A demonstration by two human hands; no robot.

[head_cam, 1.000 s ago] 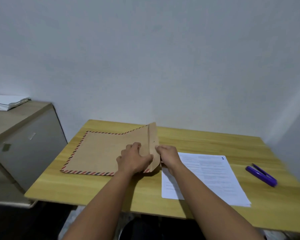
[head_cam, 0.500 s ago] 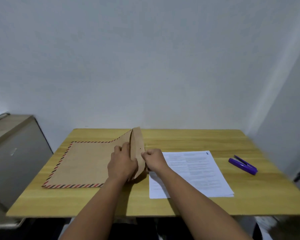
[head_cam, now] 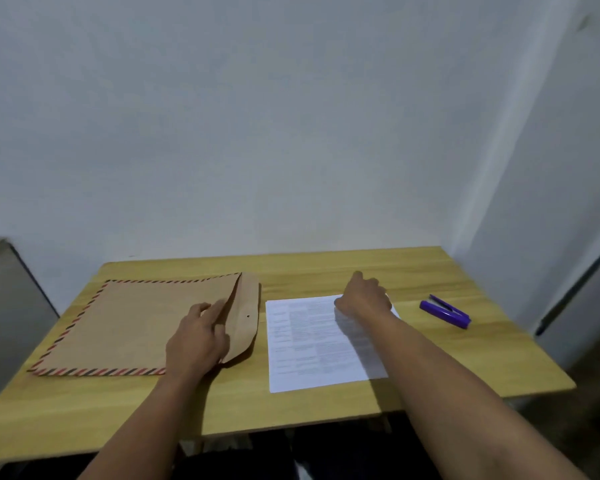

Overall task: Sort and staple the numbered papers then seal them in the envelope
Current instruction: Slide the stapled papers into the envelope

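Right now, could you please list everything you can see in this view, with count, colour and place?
Table: one, light wood, against the wall.
Envelope: one, brown with a red and dark striped border, lying flat on the table's left half, flap at its right end raised.
Papers: one white printed stack, sheet count cannot be told, centre-right of the table.
Stapler: one, purple, on the table right of the papers.
Cabinet: one, grey with a beige top, left of the table.
Wall: pale grey, behind the table.
Left hand: resting on the envelope at its flap.
Right hand: on the papers' far edge.
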